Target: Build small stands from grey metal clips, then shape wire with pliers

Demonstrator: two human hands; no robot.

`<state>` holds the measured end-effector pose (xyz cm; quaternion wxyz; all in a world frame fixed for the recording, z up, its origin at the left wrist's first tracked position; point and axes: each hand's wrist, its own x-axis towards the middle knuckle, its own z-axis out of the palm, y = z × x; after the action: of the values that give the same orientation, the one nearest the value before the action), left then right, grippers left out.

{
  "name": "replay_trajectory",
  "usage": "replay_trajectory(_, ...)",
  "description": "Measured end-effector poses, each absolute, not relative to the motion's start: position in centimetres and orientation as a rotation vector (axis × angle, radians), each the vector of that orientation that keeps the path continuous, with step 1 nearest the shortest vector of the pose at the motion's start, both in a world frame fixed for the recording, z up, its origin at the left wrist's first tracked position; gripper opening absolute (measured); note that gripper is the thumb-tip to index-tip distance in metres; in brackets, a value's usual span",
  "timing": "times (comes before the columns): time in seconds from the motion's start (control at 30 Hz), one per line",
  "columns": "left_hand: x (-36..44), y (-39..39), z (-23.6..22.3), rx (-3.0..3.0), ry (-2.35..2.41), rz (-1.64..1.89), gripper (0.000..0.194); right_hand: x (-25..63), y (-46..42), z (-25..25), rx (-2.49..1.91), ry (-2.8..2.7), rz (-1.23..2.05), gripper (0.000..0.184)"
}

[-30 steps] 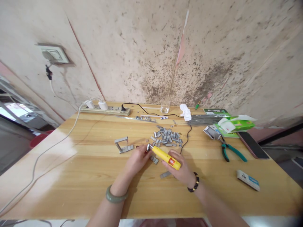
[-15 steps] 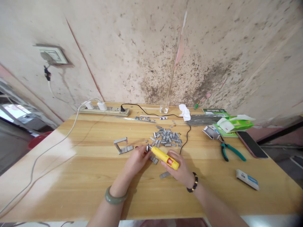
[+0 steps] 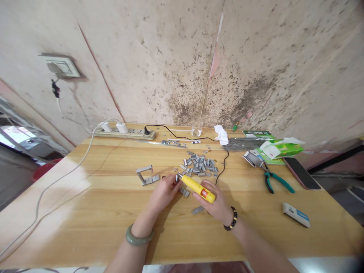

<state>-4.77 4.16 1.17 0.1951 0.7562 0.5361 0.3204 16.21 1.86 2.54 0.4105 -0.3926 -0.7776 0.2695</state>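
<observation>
My right hand (image 3: pixel 216 203) is wrapped round a yellow corded tool (image 3: pixel 198 188) whose metal tip points left at my left hand (image 3: pixel 164 192). The left hand's fingers are pinched together at that tip, on something too small to make out. Small grey metal pieces (image 3: pixel 185 192) lie under the tool, and one flat grey strip (image 3: pixel 198 209) lies by my right hand. A pile of several grey pieces (image 3: pixel 200 165) sits just beyond the tool. A bent row of joined grey pieces (image 3: pixel 147 174) stands to the left of my left hand.
A power strip (image 3: pixel 125 132) with white plugs lies at the back left; the tool's black cord (image 3: pixel 224 163) runs to it. Green-handled pliers (image 3: pixel 275 180), a phone (image 3: pixel 301 172), a green box (image 3: pixel 281 149), a small packet (image 3: pixel 295 215) lie right. A glass (image 3: pixel 197 129) stands by the wall.
Both hands and the yellow tool stay where they were; only the view has shifted slightly.
</observation>
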Motion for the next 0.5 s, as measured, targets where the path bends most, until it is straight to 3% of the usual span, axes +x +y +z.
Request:
replay_trajectory(0.3, -4.86, 4.21, 0.99, 2.089, 1.491, 0.898, 0.019, 16.39, 1.75, 2.71, -0.969, -1.957, 0.706, 0.022)
replay_trajectory(0.5, -5.11, 4.43, 0.31, 2.078, 1.502, 0.977, 0.022, 16.85, 1.78, 2.61, -0.963, -1.932, 0.673, 0.008)
